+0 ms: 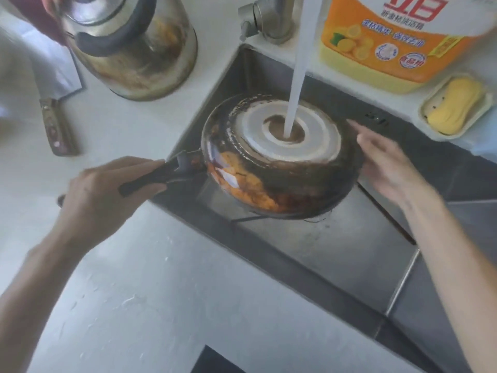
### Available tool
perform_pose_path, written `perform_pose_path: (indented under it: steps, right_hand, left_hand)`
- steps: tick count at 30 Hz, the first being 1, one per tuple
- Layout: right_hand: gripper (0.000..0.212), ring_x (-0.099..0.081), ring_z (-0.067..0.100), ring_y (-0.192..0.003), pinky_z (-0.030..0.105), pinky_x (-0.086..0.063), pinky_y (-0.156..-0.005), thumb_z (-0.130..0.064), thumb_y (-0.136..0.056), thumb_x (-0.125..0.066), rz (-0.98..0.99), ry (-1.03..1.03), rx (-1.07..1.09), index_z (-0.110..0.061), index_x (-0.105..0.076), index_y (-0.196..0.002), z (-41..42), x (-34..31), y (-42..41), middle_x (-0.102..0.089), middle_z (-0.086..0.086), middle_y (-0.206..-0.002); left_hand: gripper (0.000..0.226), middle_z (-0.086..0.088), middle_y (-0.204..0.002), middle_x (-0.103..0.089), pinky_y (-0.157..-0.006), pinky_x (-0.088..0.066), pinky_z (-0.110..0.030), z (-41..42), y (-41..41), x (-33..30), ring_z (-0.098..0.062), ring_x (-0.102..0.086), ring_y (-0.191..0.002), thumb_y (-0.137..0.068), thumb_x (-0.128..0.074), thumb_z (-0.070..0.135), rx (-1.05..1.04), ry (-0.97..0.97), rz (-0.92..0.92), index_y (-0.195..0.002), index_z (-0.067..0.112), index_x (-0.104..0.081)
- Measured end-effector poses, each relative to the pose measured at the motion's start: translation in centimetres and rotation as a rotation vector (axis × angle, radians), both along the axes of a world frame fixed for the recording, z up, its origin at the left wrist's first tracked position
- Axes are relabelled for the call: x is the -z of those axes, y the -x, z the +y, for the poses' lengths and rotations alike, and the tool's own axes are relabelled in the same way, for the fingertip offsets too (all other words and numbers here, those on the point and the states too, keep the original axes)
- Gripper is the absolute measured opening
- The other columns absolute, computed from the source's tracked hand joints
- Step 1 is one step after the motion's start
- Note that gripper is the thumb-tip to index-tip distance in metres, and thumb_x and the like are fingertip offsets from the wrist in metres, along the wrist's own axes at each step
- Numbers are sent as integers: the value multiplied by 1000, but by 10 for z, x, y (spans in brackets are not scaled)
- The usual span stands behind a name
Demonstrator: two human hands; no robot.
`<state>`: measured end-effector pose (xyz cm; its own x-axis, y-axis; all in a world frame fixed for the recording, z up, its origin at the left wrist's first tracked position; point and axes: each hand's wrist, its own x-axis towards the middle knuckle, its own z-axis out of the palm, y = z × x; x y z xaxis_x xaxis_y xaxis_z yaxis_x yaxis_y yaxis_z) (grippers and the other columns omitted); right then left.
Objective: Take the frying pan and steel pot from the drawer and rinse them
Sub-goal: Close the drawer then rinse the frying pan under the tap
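Pan: scorched round steel frying pan (pixel 279 168) inverted under tap stream (pixel 295 76), rinsing underway.
Pot: stained steel pot (pixel 129 47) on white desk (pixel 134 265), unrinsed.
Fingers: left hand (pixel 102 195) curled round black handle (pixel 153 176); right hand (pixel 387 162) spread, beside rim.

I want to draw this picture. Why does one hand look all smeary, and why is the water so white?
Head view: the right hand is blurred, likely from moving; the left hand on the frying pan handle looks sharper. The water stream is overexposed to flat white. The wide lens bends the sink edges.

Frying pan (pixel 279 168) upside down, steel pot (pixel 129 44) upright

The scorched, orange-stained pan tilts over the sink under running water; the stained pot, black-handled, stands on the tabletop beside it.
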<state>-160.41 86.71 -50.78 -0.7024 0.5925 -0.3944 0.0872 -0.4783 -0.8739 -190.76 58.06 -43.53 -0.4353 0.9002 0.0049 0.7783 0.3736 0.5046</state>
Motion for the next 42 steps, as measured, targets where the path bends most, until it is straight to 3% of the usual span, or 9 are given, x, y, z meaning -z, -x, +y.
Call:
perform_pose_path:
  steps: [7, 14, 18, 21, 26, 30, 34, 37, 42]
  right_hand:
    - [61, -52, 13, -120, 31, -41, -104, -24, -74, -71, 102, -301, -69, -24, -51, -132, 18, -52, 16, -60, -7, -128]
    - [75, -53, 18, -108, 32, -49, -92, -20, -66, -81, 134, -192, -3, -23, -46, -133, -5, -12, -7, -59, 1, -116]
    - [49, -63, 6, -97, 21, -52, -84, -5, -82, -62, 13, -29, 76, -28, -52, -125, -37, 23, -18, -69, -10, -108]
    - [39, -65, 3, -97, 17, -52, -82, -39, -69, -66, -117, 111, 134, -29, -70, -107, -50, 32, -25, -71, -11, -106]
    - [54, -61, 2, -63, 12, -48, -57, -61, -55, -73, -323, 86, 210, -16, -70, -84, -42, 33, -48, -70, -9, -66]
    - [65, -57, -2, -60, 10, -44, -57, -71, -53, -62, -348, 48, 332, -15, -60, -87, -26, 29, -79, -64, -12, -62]
    - [27, -62, -1, -92, 15, -51, -81, -29, -87, -62, -430, -23, 245, -27, -55, -112, -21, 34, -101, -65, -13, -104]
    - [37, -64, -3, -71, 12, -51, -67, 3, -90, -51, -491, -38, 351, -23, -47, -115, -19, 48, -106, -64, -6, -96]
    - [37, -60, 3, -69, 10, -48, -56, 7, -88, -45, -542, 26, 464, -27, -50, -100, -21, 63, -117, -61, -5, -88]
  left_hand:
    - [36, 46, -106, -55, -83, -50, -19, -9, -13, 31, 17, -56, -91, -76, -71, 23, -141, -103, -118, -109, 10, -70]
    - [42, 24, -129, -52, -87, -51, -50, -20, 25, 7, -19, -59, -113, -92, -58, 40, 1, -76, 201, -130, 51, -46]
    - [32, 11, -121, -63, -73, -53, -48, 4, 18, -25, -25, -65, -99, -94, -58, 31, 231, -100, 425, -125, 35, -59]
    - [21, -1, -99, -74, -51, -51, -38, 29, 1, -37, -28, -69, -77, -94, -58, 22, 400, -141, 590, -110, 16, -70]
    - [33, 4, -94, -71, -45, -32, -24, 50, -12, -18, -28, -62, -59, -97, -40, 37, 436, 159, 414, -119, 27, -63]
    - [36, 11, -80, -65, -63, -44, -35, 79, -30, 3, -29, -63, -78, -95, -22, 52, 294, 435, 217, -114, 49, -52]
    - [29, 17, -65, -64, -79, -46, -35, 103, -44, 33, -4, -60, -69, -98, -29, 43, 251, 446, -89, -105, 49, -57]
    - [23, 18, -80, -69, -81, -46, -32, 113, -55, 58, 0, -63, -68, -96, -38, 46, 283, 490, -204, -106, 45, -59]
    - [44, 18, -116, -67, -85, -43, -30, 133, -67, 101, -16, -62, -106, -83, -60, 55, 419, 559, -144, -124, 42, -50]
